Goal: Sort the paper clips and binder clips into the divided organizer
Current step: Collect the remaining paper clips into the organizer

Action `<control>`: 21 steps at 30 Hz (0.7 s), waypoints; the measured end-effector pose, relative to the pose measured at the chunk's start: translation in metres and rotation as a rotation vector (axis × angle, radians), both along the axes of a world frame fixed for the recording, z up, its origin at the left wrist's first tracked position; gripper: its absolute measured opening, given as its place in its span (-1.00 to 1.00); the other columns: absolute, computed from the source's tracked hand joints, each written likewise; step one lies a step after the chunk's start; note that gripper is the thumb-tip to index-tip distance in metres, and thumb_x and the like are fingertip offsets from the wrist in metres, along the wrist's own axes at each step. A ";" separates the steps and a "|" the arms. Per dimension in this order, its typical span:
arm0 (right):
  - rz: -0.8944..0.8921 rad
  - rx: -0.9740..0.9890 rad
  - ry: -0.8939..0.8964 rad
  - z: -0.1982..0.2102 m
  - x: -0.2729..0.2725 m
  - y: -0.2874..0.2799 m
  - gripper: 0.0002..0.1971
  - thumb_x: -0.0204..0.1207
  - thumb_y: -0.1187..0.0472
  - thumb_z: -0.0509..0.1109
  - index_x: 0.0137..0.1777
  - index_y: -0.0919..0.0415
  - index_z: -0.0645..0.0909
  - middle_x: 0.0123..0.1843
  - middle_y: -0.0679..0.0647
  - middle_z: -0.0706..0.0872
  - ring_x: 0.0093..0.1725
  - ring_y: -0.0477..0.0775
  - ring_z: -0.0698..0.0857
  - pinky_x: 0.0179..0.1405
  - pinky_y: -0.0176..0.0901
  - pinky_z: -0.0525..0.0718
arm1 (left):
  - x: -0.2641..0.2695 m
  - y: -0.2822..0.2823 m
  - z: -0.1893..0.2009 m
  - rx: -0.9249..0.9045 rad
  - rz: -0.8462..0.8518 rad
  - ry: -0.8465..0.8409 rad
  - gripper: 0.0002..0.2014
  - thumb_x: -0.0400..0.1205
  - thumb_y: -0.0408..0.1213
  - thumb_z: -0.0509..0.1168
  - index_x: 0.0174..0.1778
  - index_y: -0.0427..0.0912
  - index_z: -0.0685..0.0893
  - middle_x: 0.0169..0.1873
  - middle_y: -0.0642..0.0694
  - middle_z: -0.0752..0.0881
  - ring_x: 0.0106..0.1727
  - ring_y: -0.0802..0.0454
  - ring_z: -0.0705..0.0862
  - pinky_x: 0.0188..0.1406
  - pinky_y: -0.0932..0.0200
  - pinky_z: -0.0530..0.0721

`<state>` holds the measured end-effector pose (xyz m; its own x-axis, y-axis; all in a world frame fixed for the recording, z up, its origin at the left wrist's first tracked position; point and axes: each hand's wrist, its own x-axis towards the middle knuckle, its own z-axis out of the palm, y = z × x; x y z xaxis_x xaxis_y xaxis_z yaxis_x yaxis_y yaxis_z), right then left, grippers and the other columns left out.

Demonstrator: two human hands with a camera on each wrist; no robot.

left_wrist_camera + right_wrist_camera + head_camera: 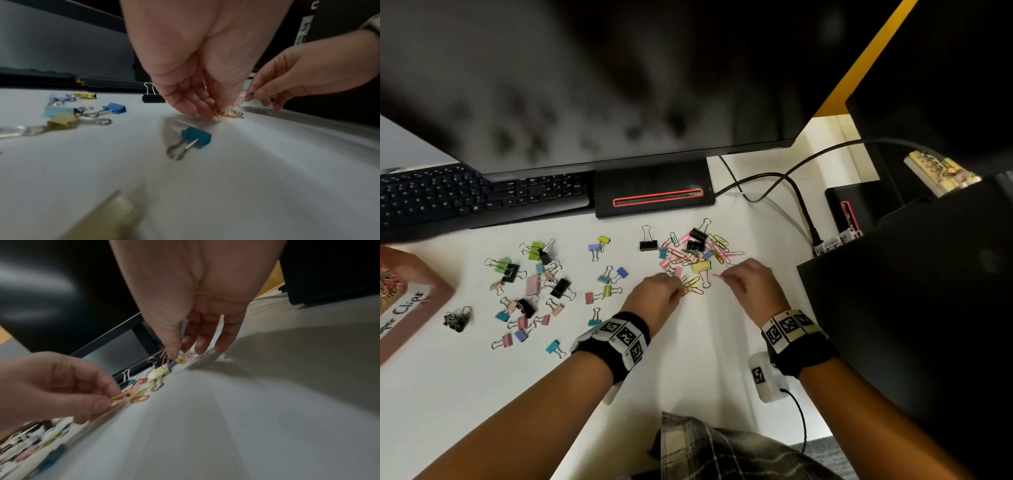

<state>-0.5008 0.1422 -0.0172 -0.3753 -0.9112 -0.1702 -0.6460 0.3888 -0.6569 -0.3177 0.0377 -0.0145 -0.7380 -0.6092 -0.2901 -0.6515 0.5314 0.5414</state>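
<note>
Soft overhead light falls evenly on the pale worktop (688,359) in the head view, whose dark monitor (585,85) is smeared with blur, while both wrist views are dimmer, bent at the edges, motion-blurred in the foreground, with grey shadows under each hand.

Left hand (195,56) pinching yellow and orange wire paper clips (221,112) at the white bench (246,178); right hand (308,78) holding a thin red paper clip (247,97); teal metal binder clip (196,138) nearer the camera.
</note>
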 end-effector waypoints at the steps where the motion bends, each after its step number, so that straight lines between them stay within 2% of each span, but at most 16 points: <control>1: -0.031 -0.014 0.057 0.001 -0.005 -0.004 -0.84 0.53 0.18 0.39 0.03 0.16 0.73 -0.02 0.13 0.68 -0.04 0.09 0.66 0.03 -0.10 0.67 | -0.003 0.001 0.002 0.028 0.036 0.043 -0.82 0.60 -0.28 0.27 0.09 -0.17 0.66 -0.09 -0.16 0.73 -0.05 -0.13 0.68 -0.02 0.10 0.64; 3: -0.097 -0.039 0.163 0.003 -0.014 -0.015 -0.85 0.50 0.17 0.42 0.01 0.17 0.74 0.00 0.14 0.68 -0.01 0.10 0.62 -0.01 -0.17 0.57 | -0.010 0.006 0.005 0.091 0.102 0.073 -0.71 0.58 -0.26 0.31 0.23 -0.14 0.58 -0.11 -0.12 0.75 -0.07 -0.08 0.69 0.00 0.09 0.66; 5: -0.106 -0.016 0.199 0.004 -0.019 -0.027 -0.80 0.47 0.17 0.45 0.06 0.17 0.73 0.10 0.15 0.66 0.07 0.13 0.59 0.07 -0.09 0.57 | -0.017 0.009 0.004 0.115 0.144 0.045 -0.62 0.58 -0.23 0.33 0.32 -0.14 0.52 -0.10 -0.12 0.77 -0.03 -0.08 0.71 0.02 0.10 0.65; 6: -0.079 0.030 0.172 0.004 -0.020 -0.033 -0.72 0.45 0.17 0.46 0.16 0.15 0.68 0.20 0.14 0.62 0.15 0.15 0.57 0.18 0.01 0.58 | -0.021 0.010 0.002 0.115 0.160 0.024 -0.59 0.57 -0.22 0.34 0.34 -0.14 0.50 -0.08 -0.12 0.78 0.00 -0.09 0.70 0.02 0.11 0.64; 8: 0.039 0.168 0.114 0.004 -0.021 -0.042 -0.49 0.42 0.16 0.48 0.38 0.09 0.50 0.40 0.12 0.50 0.33 0.19 0.47 0.38 0.17 0.47 | -0.027 0.010 0.000 0.122 0.185 -0.013 -0.55 0.57 -0.20 0.34 0.37 -0.15 0.48 -0.06 -0.14 0.78 0.03 -0.11 0.70 0.02 0.11 0.62; 10: 0.145 0.258 0.126 0.006 -0.021 -0.048 -0.37 0.39 0.18 0.50 0.46 0.07 0.40 0.48 0.10 0.42 0.39 0.22 0.41 0.44 0.18 0.39 | -0.030 0.009 -0.002 0.121 0.199 -0.017 -0.59 0.57 -0.19 0.35 0.33 -0.15 0.53 -0.06 -0.16 0.78 0.02 -0.12 0.70 0.00 0.13 0.61; 12: 0.161 0.237 0.123 0.005 -0.018 -0.052 -0.42 0.38 0.27 0.50 0.42 0.10 0.46 0.42 0.11 0.47 0.33 0.23 0.45 0.39 0.13 0.44 | -0.032 0.007 -0.002 0.082 0.185 -0.011 -0.71 0.57 -0.18 0.33 0.20 -0.16 0.62 -0.04 -0.18 0.76 0.00 -0.14 0.69 -0.03 0.13 0.59; 14: 0.117 0.168 0.076 0.003 -0.013 -0.054 -0.55 0.39 0.37 0.47 0.30 0.17 0.60 0.29 0.15 0.56 0.24 0.22 0.52 0.28 0.03 0.51 | -0.034 0.005 -0.003 0.041 0.150 -0.028 -0.80 0.59 -0.20 0.31 0.07 -0.17 0.69 -0.02 -0.18 0.73 0.00 -0.14 0.66 -0.03 0.10 0.58; 18: 0.081 0.115 0.063 0.002 -0.007 -0.053 -0.76 0.43 0.43 0.39 0.08 0.27 0.71 0.11 0.20 0.68 0.15 0.23 0.61 0.14 -0.02 0.61 | -0.033 0.000 -0.006 -0.008 0.071 -0.061 -0.84 0.61 -0.21 0.28 -0.01 -0.18 0.72 -0.04 -0.19 0.64 0.05 -0.16 0.59 -0.02 0.05 0.60; 21: 0.056 0.127 0.071 0.004 -0.003 -0.050 -0.83 0.47 0.40 0.36 0.03 0.28 0.69 0.04 0.20 0.72 0.08 0.21 0.64 0.02 -0.07 0.61 | -0.028 -0.002 -0.009 -0.036 0.026 -0.070 -0.85 0.61 -0.25 0.28 0.00 -0.19 0.71 0.00 -0.17 0.59 0.07 -0.13 0.57 0.02 0.02 0.63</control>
<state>-0.5039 0.0918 -0.0134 -0.3393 -0.9039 -0.2606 -0.7120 0.4278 -0.5569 -0.3452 0.0353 -0.0237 -0.7004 -0.6389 -0.3180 -0.7009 0.5319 0.4752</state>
